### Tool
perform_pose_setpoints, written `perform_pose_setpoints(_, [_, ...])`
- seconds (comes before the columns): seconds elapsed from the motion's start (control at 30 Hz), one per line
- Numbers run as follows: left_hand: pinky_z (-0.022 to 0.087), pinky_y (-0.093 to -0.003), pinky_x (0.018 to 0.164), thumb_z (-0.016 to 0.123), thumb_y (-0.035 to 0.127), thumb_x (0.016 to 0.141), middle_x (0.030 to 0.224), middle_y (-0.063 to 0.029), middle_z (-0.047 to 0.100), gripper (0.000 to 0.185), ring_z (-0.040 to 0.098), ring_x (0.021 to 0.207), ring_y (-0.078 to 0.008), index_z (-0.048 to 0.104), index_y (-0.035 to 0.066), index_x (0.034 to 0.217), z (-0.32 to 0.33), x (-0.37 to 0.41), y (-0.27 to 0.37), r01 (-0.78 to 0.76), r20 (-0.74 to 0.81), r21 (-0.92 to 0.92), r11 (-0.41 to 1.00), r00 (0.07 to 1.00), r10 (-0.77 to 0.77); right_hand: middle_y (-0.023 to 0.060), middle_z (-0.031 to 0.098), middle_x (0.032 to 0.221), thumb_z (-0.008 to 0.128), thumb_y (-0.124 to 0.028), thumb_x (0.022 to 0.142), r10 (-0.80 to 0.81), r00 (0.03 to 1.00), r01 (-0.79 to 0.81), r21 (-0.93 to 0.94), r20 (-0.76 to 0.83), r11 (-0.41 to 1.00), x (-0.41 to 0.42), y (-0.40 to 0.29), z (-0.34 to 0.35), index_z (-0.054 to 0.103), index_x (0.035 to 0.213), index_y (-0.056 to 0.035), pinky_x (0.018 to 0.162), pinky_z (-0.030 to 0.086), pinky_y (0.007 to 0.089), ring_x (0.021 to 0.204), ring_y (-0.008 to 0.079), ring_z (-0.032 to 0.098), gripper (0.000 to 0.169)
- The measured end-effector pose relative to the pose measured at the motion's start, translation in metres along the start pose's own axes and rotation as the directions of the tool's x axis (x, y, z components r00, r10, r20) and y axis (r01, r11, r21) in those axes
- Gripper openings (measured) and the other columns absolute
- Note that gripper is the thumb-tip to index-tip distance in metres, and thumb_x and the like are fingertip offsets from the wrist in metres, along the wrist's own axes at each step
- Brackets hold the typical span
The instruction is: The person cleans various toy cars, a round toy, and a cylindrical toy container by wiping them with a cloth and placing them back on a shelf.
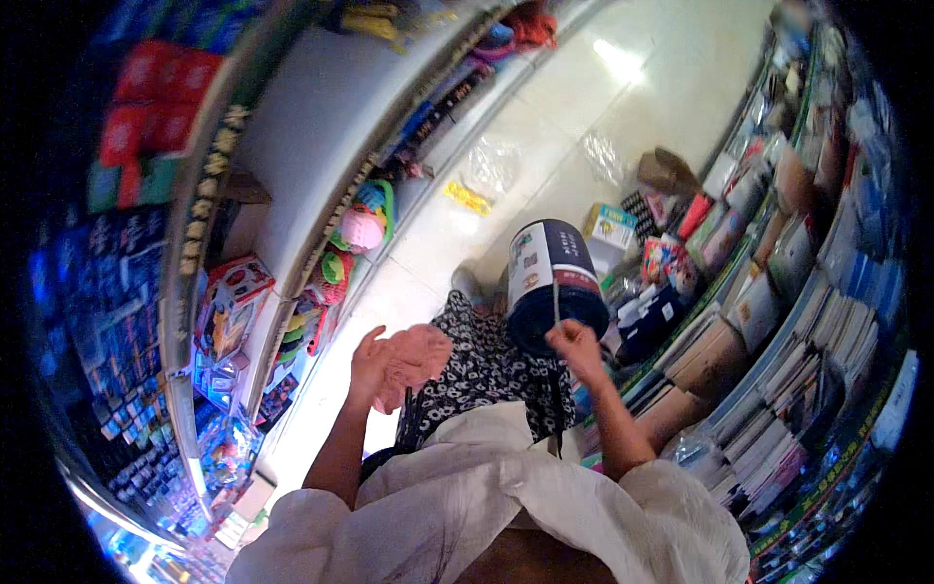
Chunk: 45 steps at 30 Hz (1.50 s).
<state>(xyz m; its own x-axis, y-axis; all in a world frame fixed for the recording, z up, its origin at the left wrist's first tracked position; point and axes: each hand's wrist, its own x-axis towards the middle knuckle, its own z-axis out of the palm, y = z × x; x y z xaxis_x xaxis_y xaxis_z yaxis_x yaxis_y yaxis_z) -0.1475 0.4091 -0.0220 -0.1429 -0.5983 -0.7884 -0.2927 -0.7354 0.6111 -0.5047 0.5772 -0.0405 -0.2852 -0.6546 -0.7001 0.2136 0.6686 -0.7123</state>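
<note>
A pink crumpled cloth [417, 355] hangs from my left hand [372, 365], whose fingers close around its edge. Out in front of my body, my right hand [578, 349] grips the pale carry strap of a dark blue cylindrical container [558, 281] with a white and maroon printed panel. The container is tilted, its dark round end towards me, above the floor and beside my patterned skirt [481, 365]. Whether it rests on anything cannot be seen.
Shelves of toys [365, 226] and boxed goods line the left. Shelves packed with books and packets [730, 336] curve along the right. Boxes and bags [611, 225] lie on the aisle floor by them, with clear plastic wrapping [492, 164] and a yellow packet [467, 198] farther left.
</note>
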Motion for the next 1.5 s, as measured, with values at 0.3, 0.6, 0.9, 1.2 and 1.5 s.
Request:
perform_pose_setpoints(0.3, [0.041,-0.0344,0.099,0.063,0.012,0.084,0.144,-0.0187,0.033,0.091,0.042,0.127,-0.0284,0.000,0.015,0.149,-0.041,0.020,-0.005,-0.052,0.173,-0.048,0.997,0.983,0.060,-0.0064,0.046,0.058,0.071,-0.016,0.073,-0.351,0.871,0.411,-0.118,0.343,0.904,-0.118,-0.261,0.029,0.059,0.074,-0.0066,0.047,0.032,0.0221,0.051,0.0034,0.039,0.015])
perform_pose_setpoints(0.6, [0.043,-0.0300,0.095,0.067,0.016,0.078,0.127,-0.0120,0.052,0.065,0.053,0.110,-0.0186,0.038,0.000,0.135,-0.034,-0.035,0.081,-0.266,0.577,-0.162,0.950,0.755,0.310,0.0009,0.048,0.076,0.064,-0.005,0.077,-0.768,0.641,0.749,0.206,0.016,0.630,-0.151,-0.342,0.106,0.049,0.079,-0.0058,0.066,0.039,0.0225,0.070,0.0096,0.046,0.015])
perform_pose_setpoints(0.9, [0.048,-0.0296,0.079,0.067,0.019,0.076,0.101,-0.0062,0.063,0.045,0.059,0.088,-0.0159,0.055,-0.001,0.114,-0.042,-0.049,0.080,-0.399,0.186,-0.270,0.877,0.872,0.454,0.0052,0.050,0.083,0.060,0.008,0.073,-0.876,0.476,0.878,-0.024,-0.071,0.479,-0.027,-0.318,0.159,0.045,0.072,-0.0018,0.078,0.041,0.0262,0.077,0.0144,0.051,0.018])
perform_pose_setpoints(1.2, [0.048,-0.0330,0.063,0.068,0.023,0.072,0.078,-0.0090,0.065,0.039,0.061,0.069,-0.0181,0.058,0.003,0.104,-0.091,-0.045,0.128,-0.393,-0.377,0.267,0.880,0.797,0.471,0.0079,0.051,0.074,0.050,-0.002,0.073,-0.650,0.738,0.381,0.682,0.182,0.624,0.101,-0.337,0.205,0.050,0.070,-0.0009,0.079,0.043,0.0354,0.077,0.0232,0.052,0.003])
perform_pose_setpoints(1.5, [0.049,-0.0345,0.068,0.065,0.017,0.074,0.081,-0.0081,0.066,0.041,0.062,0.073,-0.0212,0.055,0.000,0.110,-0.111,0.039,0.148,-0.649,-0.656,-0.070,0.758,0.602,0.455,0.0092,0.064,0.097,0.049,-0.011,0.084,-0.547,0.705,-0.088,0.821,0.452,0.564,0.241,-0.353,0.254,0.061,0.094,-0.0056,0.087,0.045,0.0367,0.094,0.0253,0.057,0.016])
